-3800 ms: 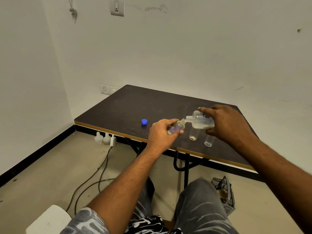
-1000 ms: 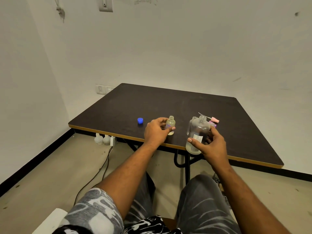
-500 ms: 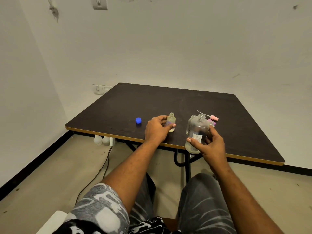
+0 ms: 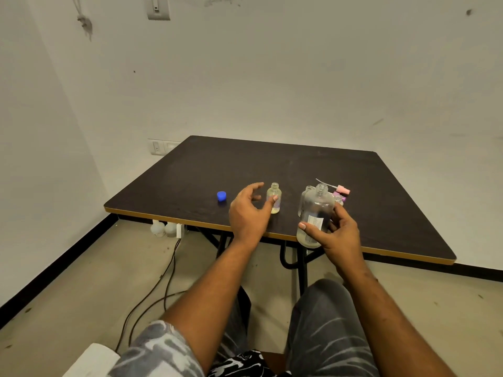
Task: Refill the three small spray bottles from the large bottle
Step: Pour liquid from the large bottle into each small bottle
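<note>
The large clear bottle, uncapped and nearly empty, is upright in my right hand, which grips its lower body above the table's front edge. A small open bottle with pale liquid stands on the dark table. My left hand hovers just left of it with fingers spread and the thumb tip by the bottle's side. Another small clear bottle stands partly hidden behind the large one. Pink spray heads lie behind them. The blue cap lies to the left.
The table's yellow-edged front rim runs just under my hands. White plugs and cables hang below the table at the left. My knees in grey trousers are under the table edge.
My left hand has let go of the small bottle, which now stands alone on the table, and its fingers have spread. Earlier the large bottle was tipped for pouring; it is upright now.
</note>
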